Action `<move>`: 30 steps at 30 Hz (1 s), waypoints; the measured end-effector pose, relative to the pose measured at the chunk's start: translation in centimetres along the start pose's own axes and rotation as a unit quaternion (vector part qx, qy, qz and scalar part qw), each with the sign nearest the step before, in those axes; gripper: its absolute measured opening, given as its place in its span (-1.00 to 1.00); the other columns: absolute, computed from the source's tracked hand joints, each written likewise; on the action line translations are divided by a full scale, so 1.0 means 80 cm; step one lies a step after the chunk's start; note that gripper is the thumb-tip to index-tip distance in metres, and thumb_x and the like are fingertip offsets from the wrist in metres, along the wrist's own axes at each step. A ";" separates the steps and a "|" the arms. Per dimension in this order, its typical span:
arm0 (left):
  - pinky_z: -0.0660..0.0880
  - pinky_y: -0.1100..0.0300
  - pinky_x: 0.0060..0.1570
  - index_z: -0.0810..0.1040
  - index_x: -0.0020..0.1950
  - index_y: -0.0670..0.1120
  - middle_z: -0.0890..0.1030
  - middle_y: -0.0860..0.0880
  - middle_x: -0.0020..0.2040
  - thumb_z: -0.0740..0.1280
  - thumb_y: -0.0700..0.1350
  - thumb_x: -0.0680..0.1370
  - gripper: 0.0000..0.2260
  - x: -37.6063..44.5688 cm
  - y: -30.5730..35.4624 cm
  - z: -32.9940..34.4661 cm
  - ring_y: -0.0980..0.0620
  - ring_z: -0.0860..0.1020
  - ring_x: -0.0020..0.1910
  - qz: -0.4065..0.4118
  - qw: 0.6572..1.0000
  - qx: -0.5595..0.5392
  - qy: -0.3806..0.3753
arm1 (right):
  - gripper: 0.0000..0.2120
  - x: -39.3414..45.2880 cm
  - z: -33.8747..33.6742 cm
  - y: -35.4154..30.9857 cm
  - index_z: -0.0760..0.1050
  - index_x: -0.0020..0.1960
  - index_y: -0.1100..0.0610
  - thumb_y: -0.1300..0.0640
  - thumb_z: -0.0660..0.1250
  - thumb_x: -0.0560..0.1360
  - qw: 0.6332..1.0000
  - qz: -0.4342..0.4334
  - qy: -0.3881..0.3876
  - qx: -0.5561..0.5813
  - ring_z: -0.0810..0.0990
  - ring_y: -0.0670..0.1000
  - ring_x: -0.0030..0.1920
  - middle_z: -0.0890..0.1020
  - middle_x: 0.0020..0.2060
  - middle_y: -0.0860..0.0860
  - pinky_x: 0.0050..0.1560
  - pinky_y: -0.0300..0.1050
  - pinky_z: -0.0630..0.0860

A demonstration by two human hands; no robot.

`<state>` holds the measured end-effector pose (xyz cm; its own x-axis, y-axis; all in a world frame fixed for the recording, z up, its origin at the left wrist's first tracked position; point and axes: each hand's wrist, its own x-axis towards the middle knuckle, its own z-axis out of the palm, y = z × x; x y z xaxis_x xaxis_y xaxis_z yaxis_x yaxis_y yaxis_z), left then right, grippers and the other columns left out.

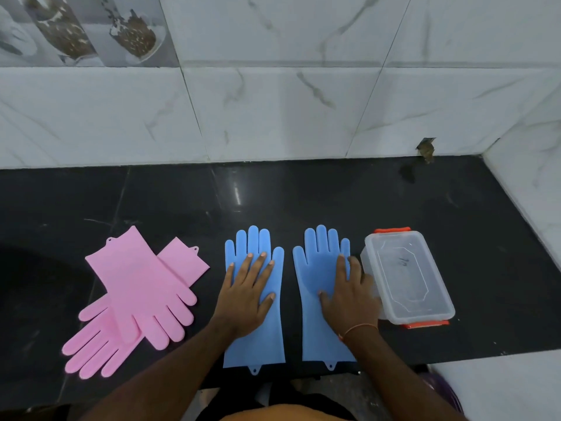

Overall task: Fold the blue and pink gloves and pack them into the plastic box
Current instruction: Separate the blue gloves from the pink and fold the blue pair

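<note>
This looks like a home kitchen. A polished black stone surface (pixel 303 192) runs along a wall of white marble-veined tiles (pixel 273 110), which turns a corner at the surface's right end. At the far left of the wall, decorative tiles (pixel 82 28) show printed pictures of glass jars of food. At the surface's left edge a dark rounded hollow (pixel 33 278) shows, possibly a sink, though too dim to tell.
</note>
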<state>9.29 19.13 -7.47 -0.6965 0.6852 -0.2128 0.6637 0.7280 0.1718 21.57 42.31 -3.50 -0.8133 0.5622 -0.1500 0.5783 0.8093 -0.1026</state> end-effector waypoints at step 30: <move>-0.04 -0.28 0.71 0.01 0.79 0.11 0.00 0.02 0.80 0.03 0.32 0.72 -0.32 0.013 0.004 0.029 -0.08 -0.07 0.78 -0.006 0.996 -0.036 0.085 | -0.31 0.029 0.073 0.010 -0.10 0.72 -0.08 -0.30 -0.02 0.69 0.976 -0.212 0.000 0.041 -0.16 0.07 0.70 -0.05 0.71 -0.10 0.62 0.40 -0.04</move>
<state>9.40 20.08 -9.83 -0.7446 0.6656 -0.0504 0.6379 0.7317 0.2402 20.52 43.29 -9.68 -0.9808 0.1793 -0.0771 0.1926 0.9531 -0.2334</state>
